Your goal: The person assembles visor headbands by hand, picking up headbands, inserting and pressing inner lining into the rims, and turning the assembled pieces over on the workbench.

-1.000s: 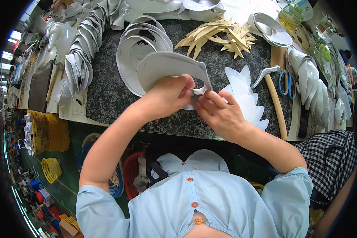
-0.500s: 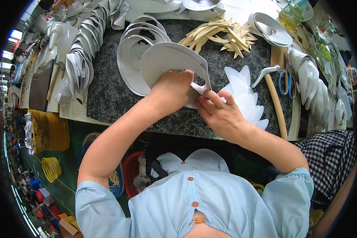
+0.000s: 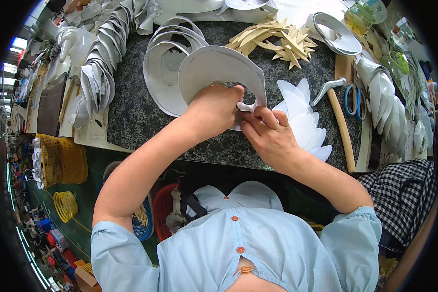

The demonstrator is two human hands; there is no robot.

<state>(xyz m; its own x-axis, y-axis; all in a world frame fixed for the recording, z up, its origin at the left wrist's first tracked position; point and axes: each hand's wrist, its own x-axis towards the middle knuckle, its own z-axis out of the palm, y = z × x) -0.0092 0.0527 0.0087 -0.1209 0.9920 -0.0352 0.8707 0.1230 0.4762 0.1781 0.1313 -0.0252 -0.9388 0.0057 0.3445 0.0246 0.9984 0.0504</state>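
Above the dark speckled worktop, a curved white shoe upper (image 3: 214, 65) is tilted up between my hands. My left hand (image 3: 216, 107) is closed on its inner edge, fingers curled. My right hand (image 3: 270, 134) pinches the narrow folded strip at its near right end; the fingertips are partly hidden. Behind the held piece lie several looped white uppers (image 3: 155, 73), overlapping one another. Fanned-out white petal-shaped pieces (image 3: 299, 114) lie just right of my right hand.
A pile of tan curved strips (image 3: 272, 41) lies at the back. To the right are a wooden-handled hammer (image 3: 342, 129) and blue-handled scissors (image 3: 354, 102). Rows of white pieces (image 3: 102, 63) line the left, more (image 3: 382, 97) the right. A yellow basket (image 3: 65, 207) stands on the floor.
The upper's raised edge has shifted slightly right and up in the picture, with my left hand moving a little along with it. Both hands keep their grip.
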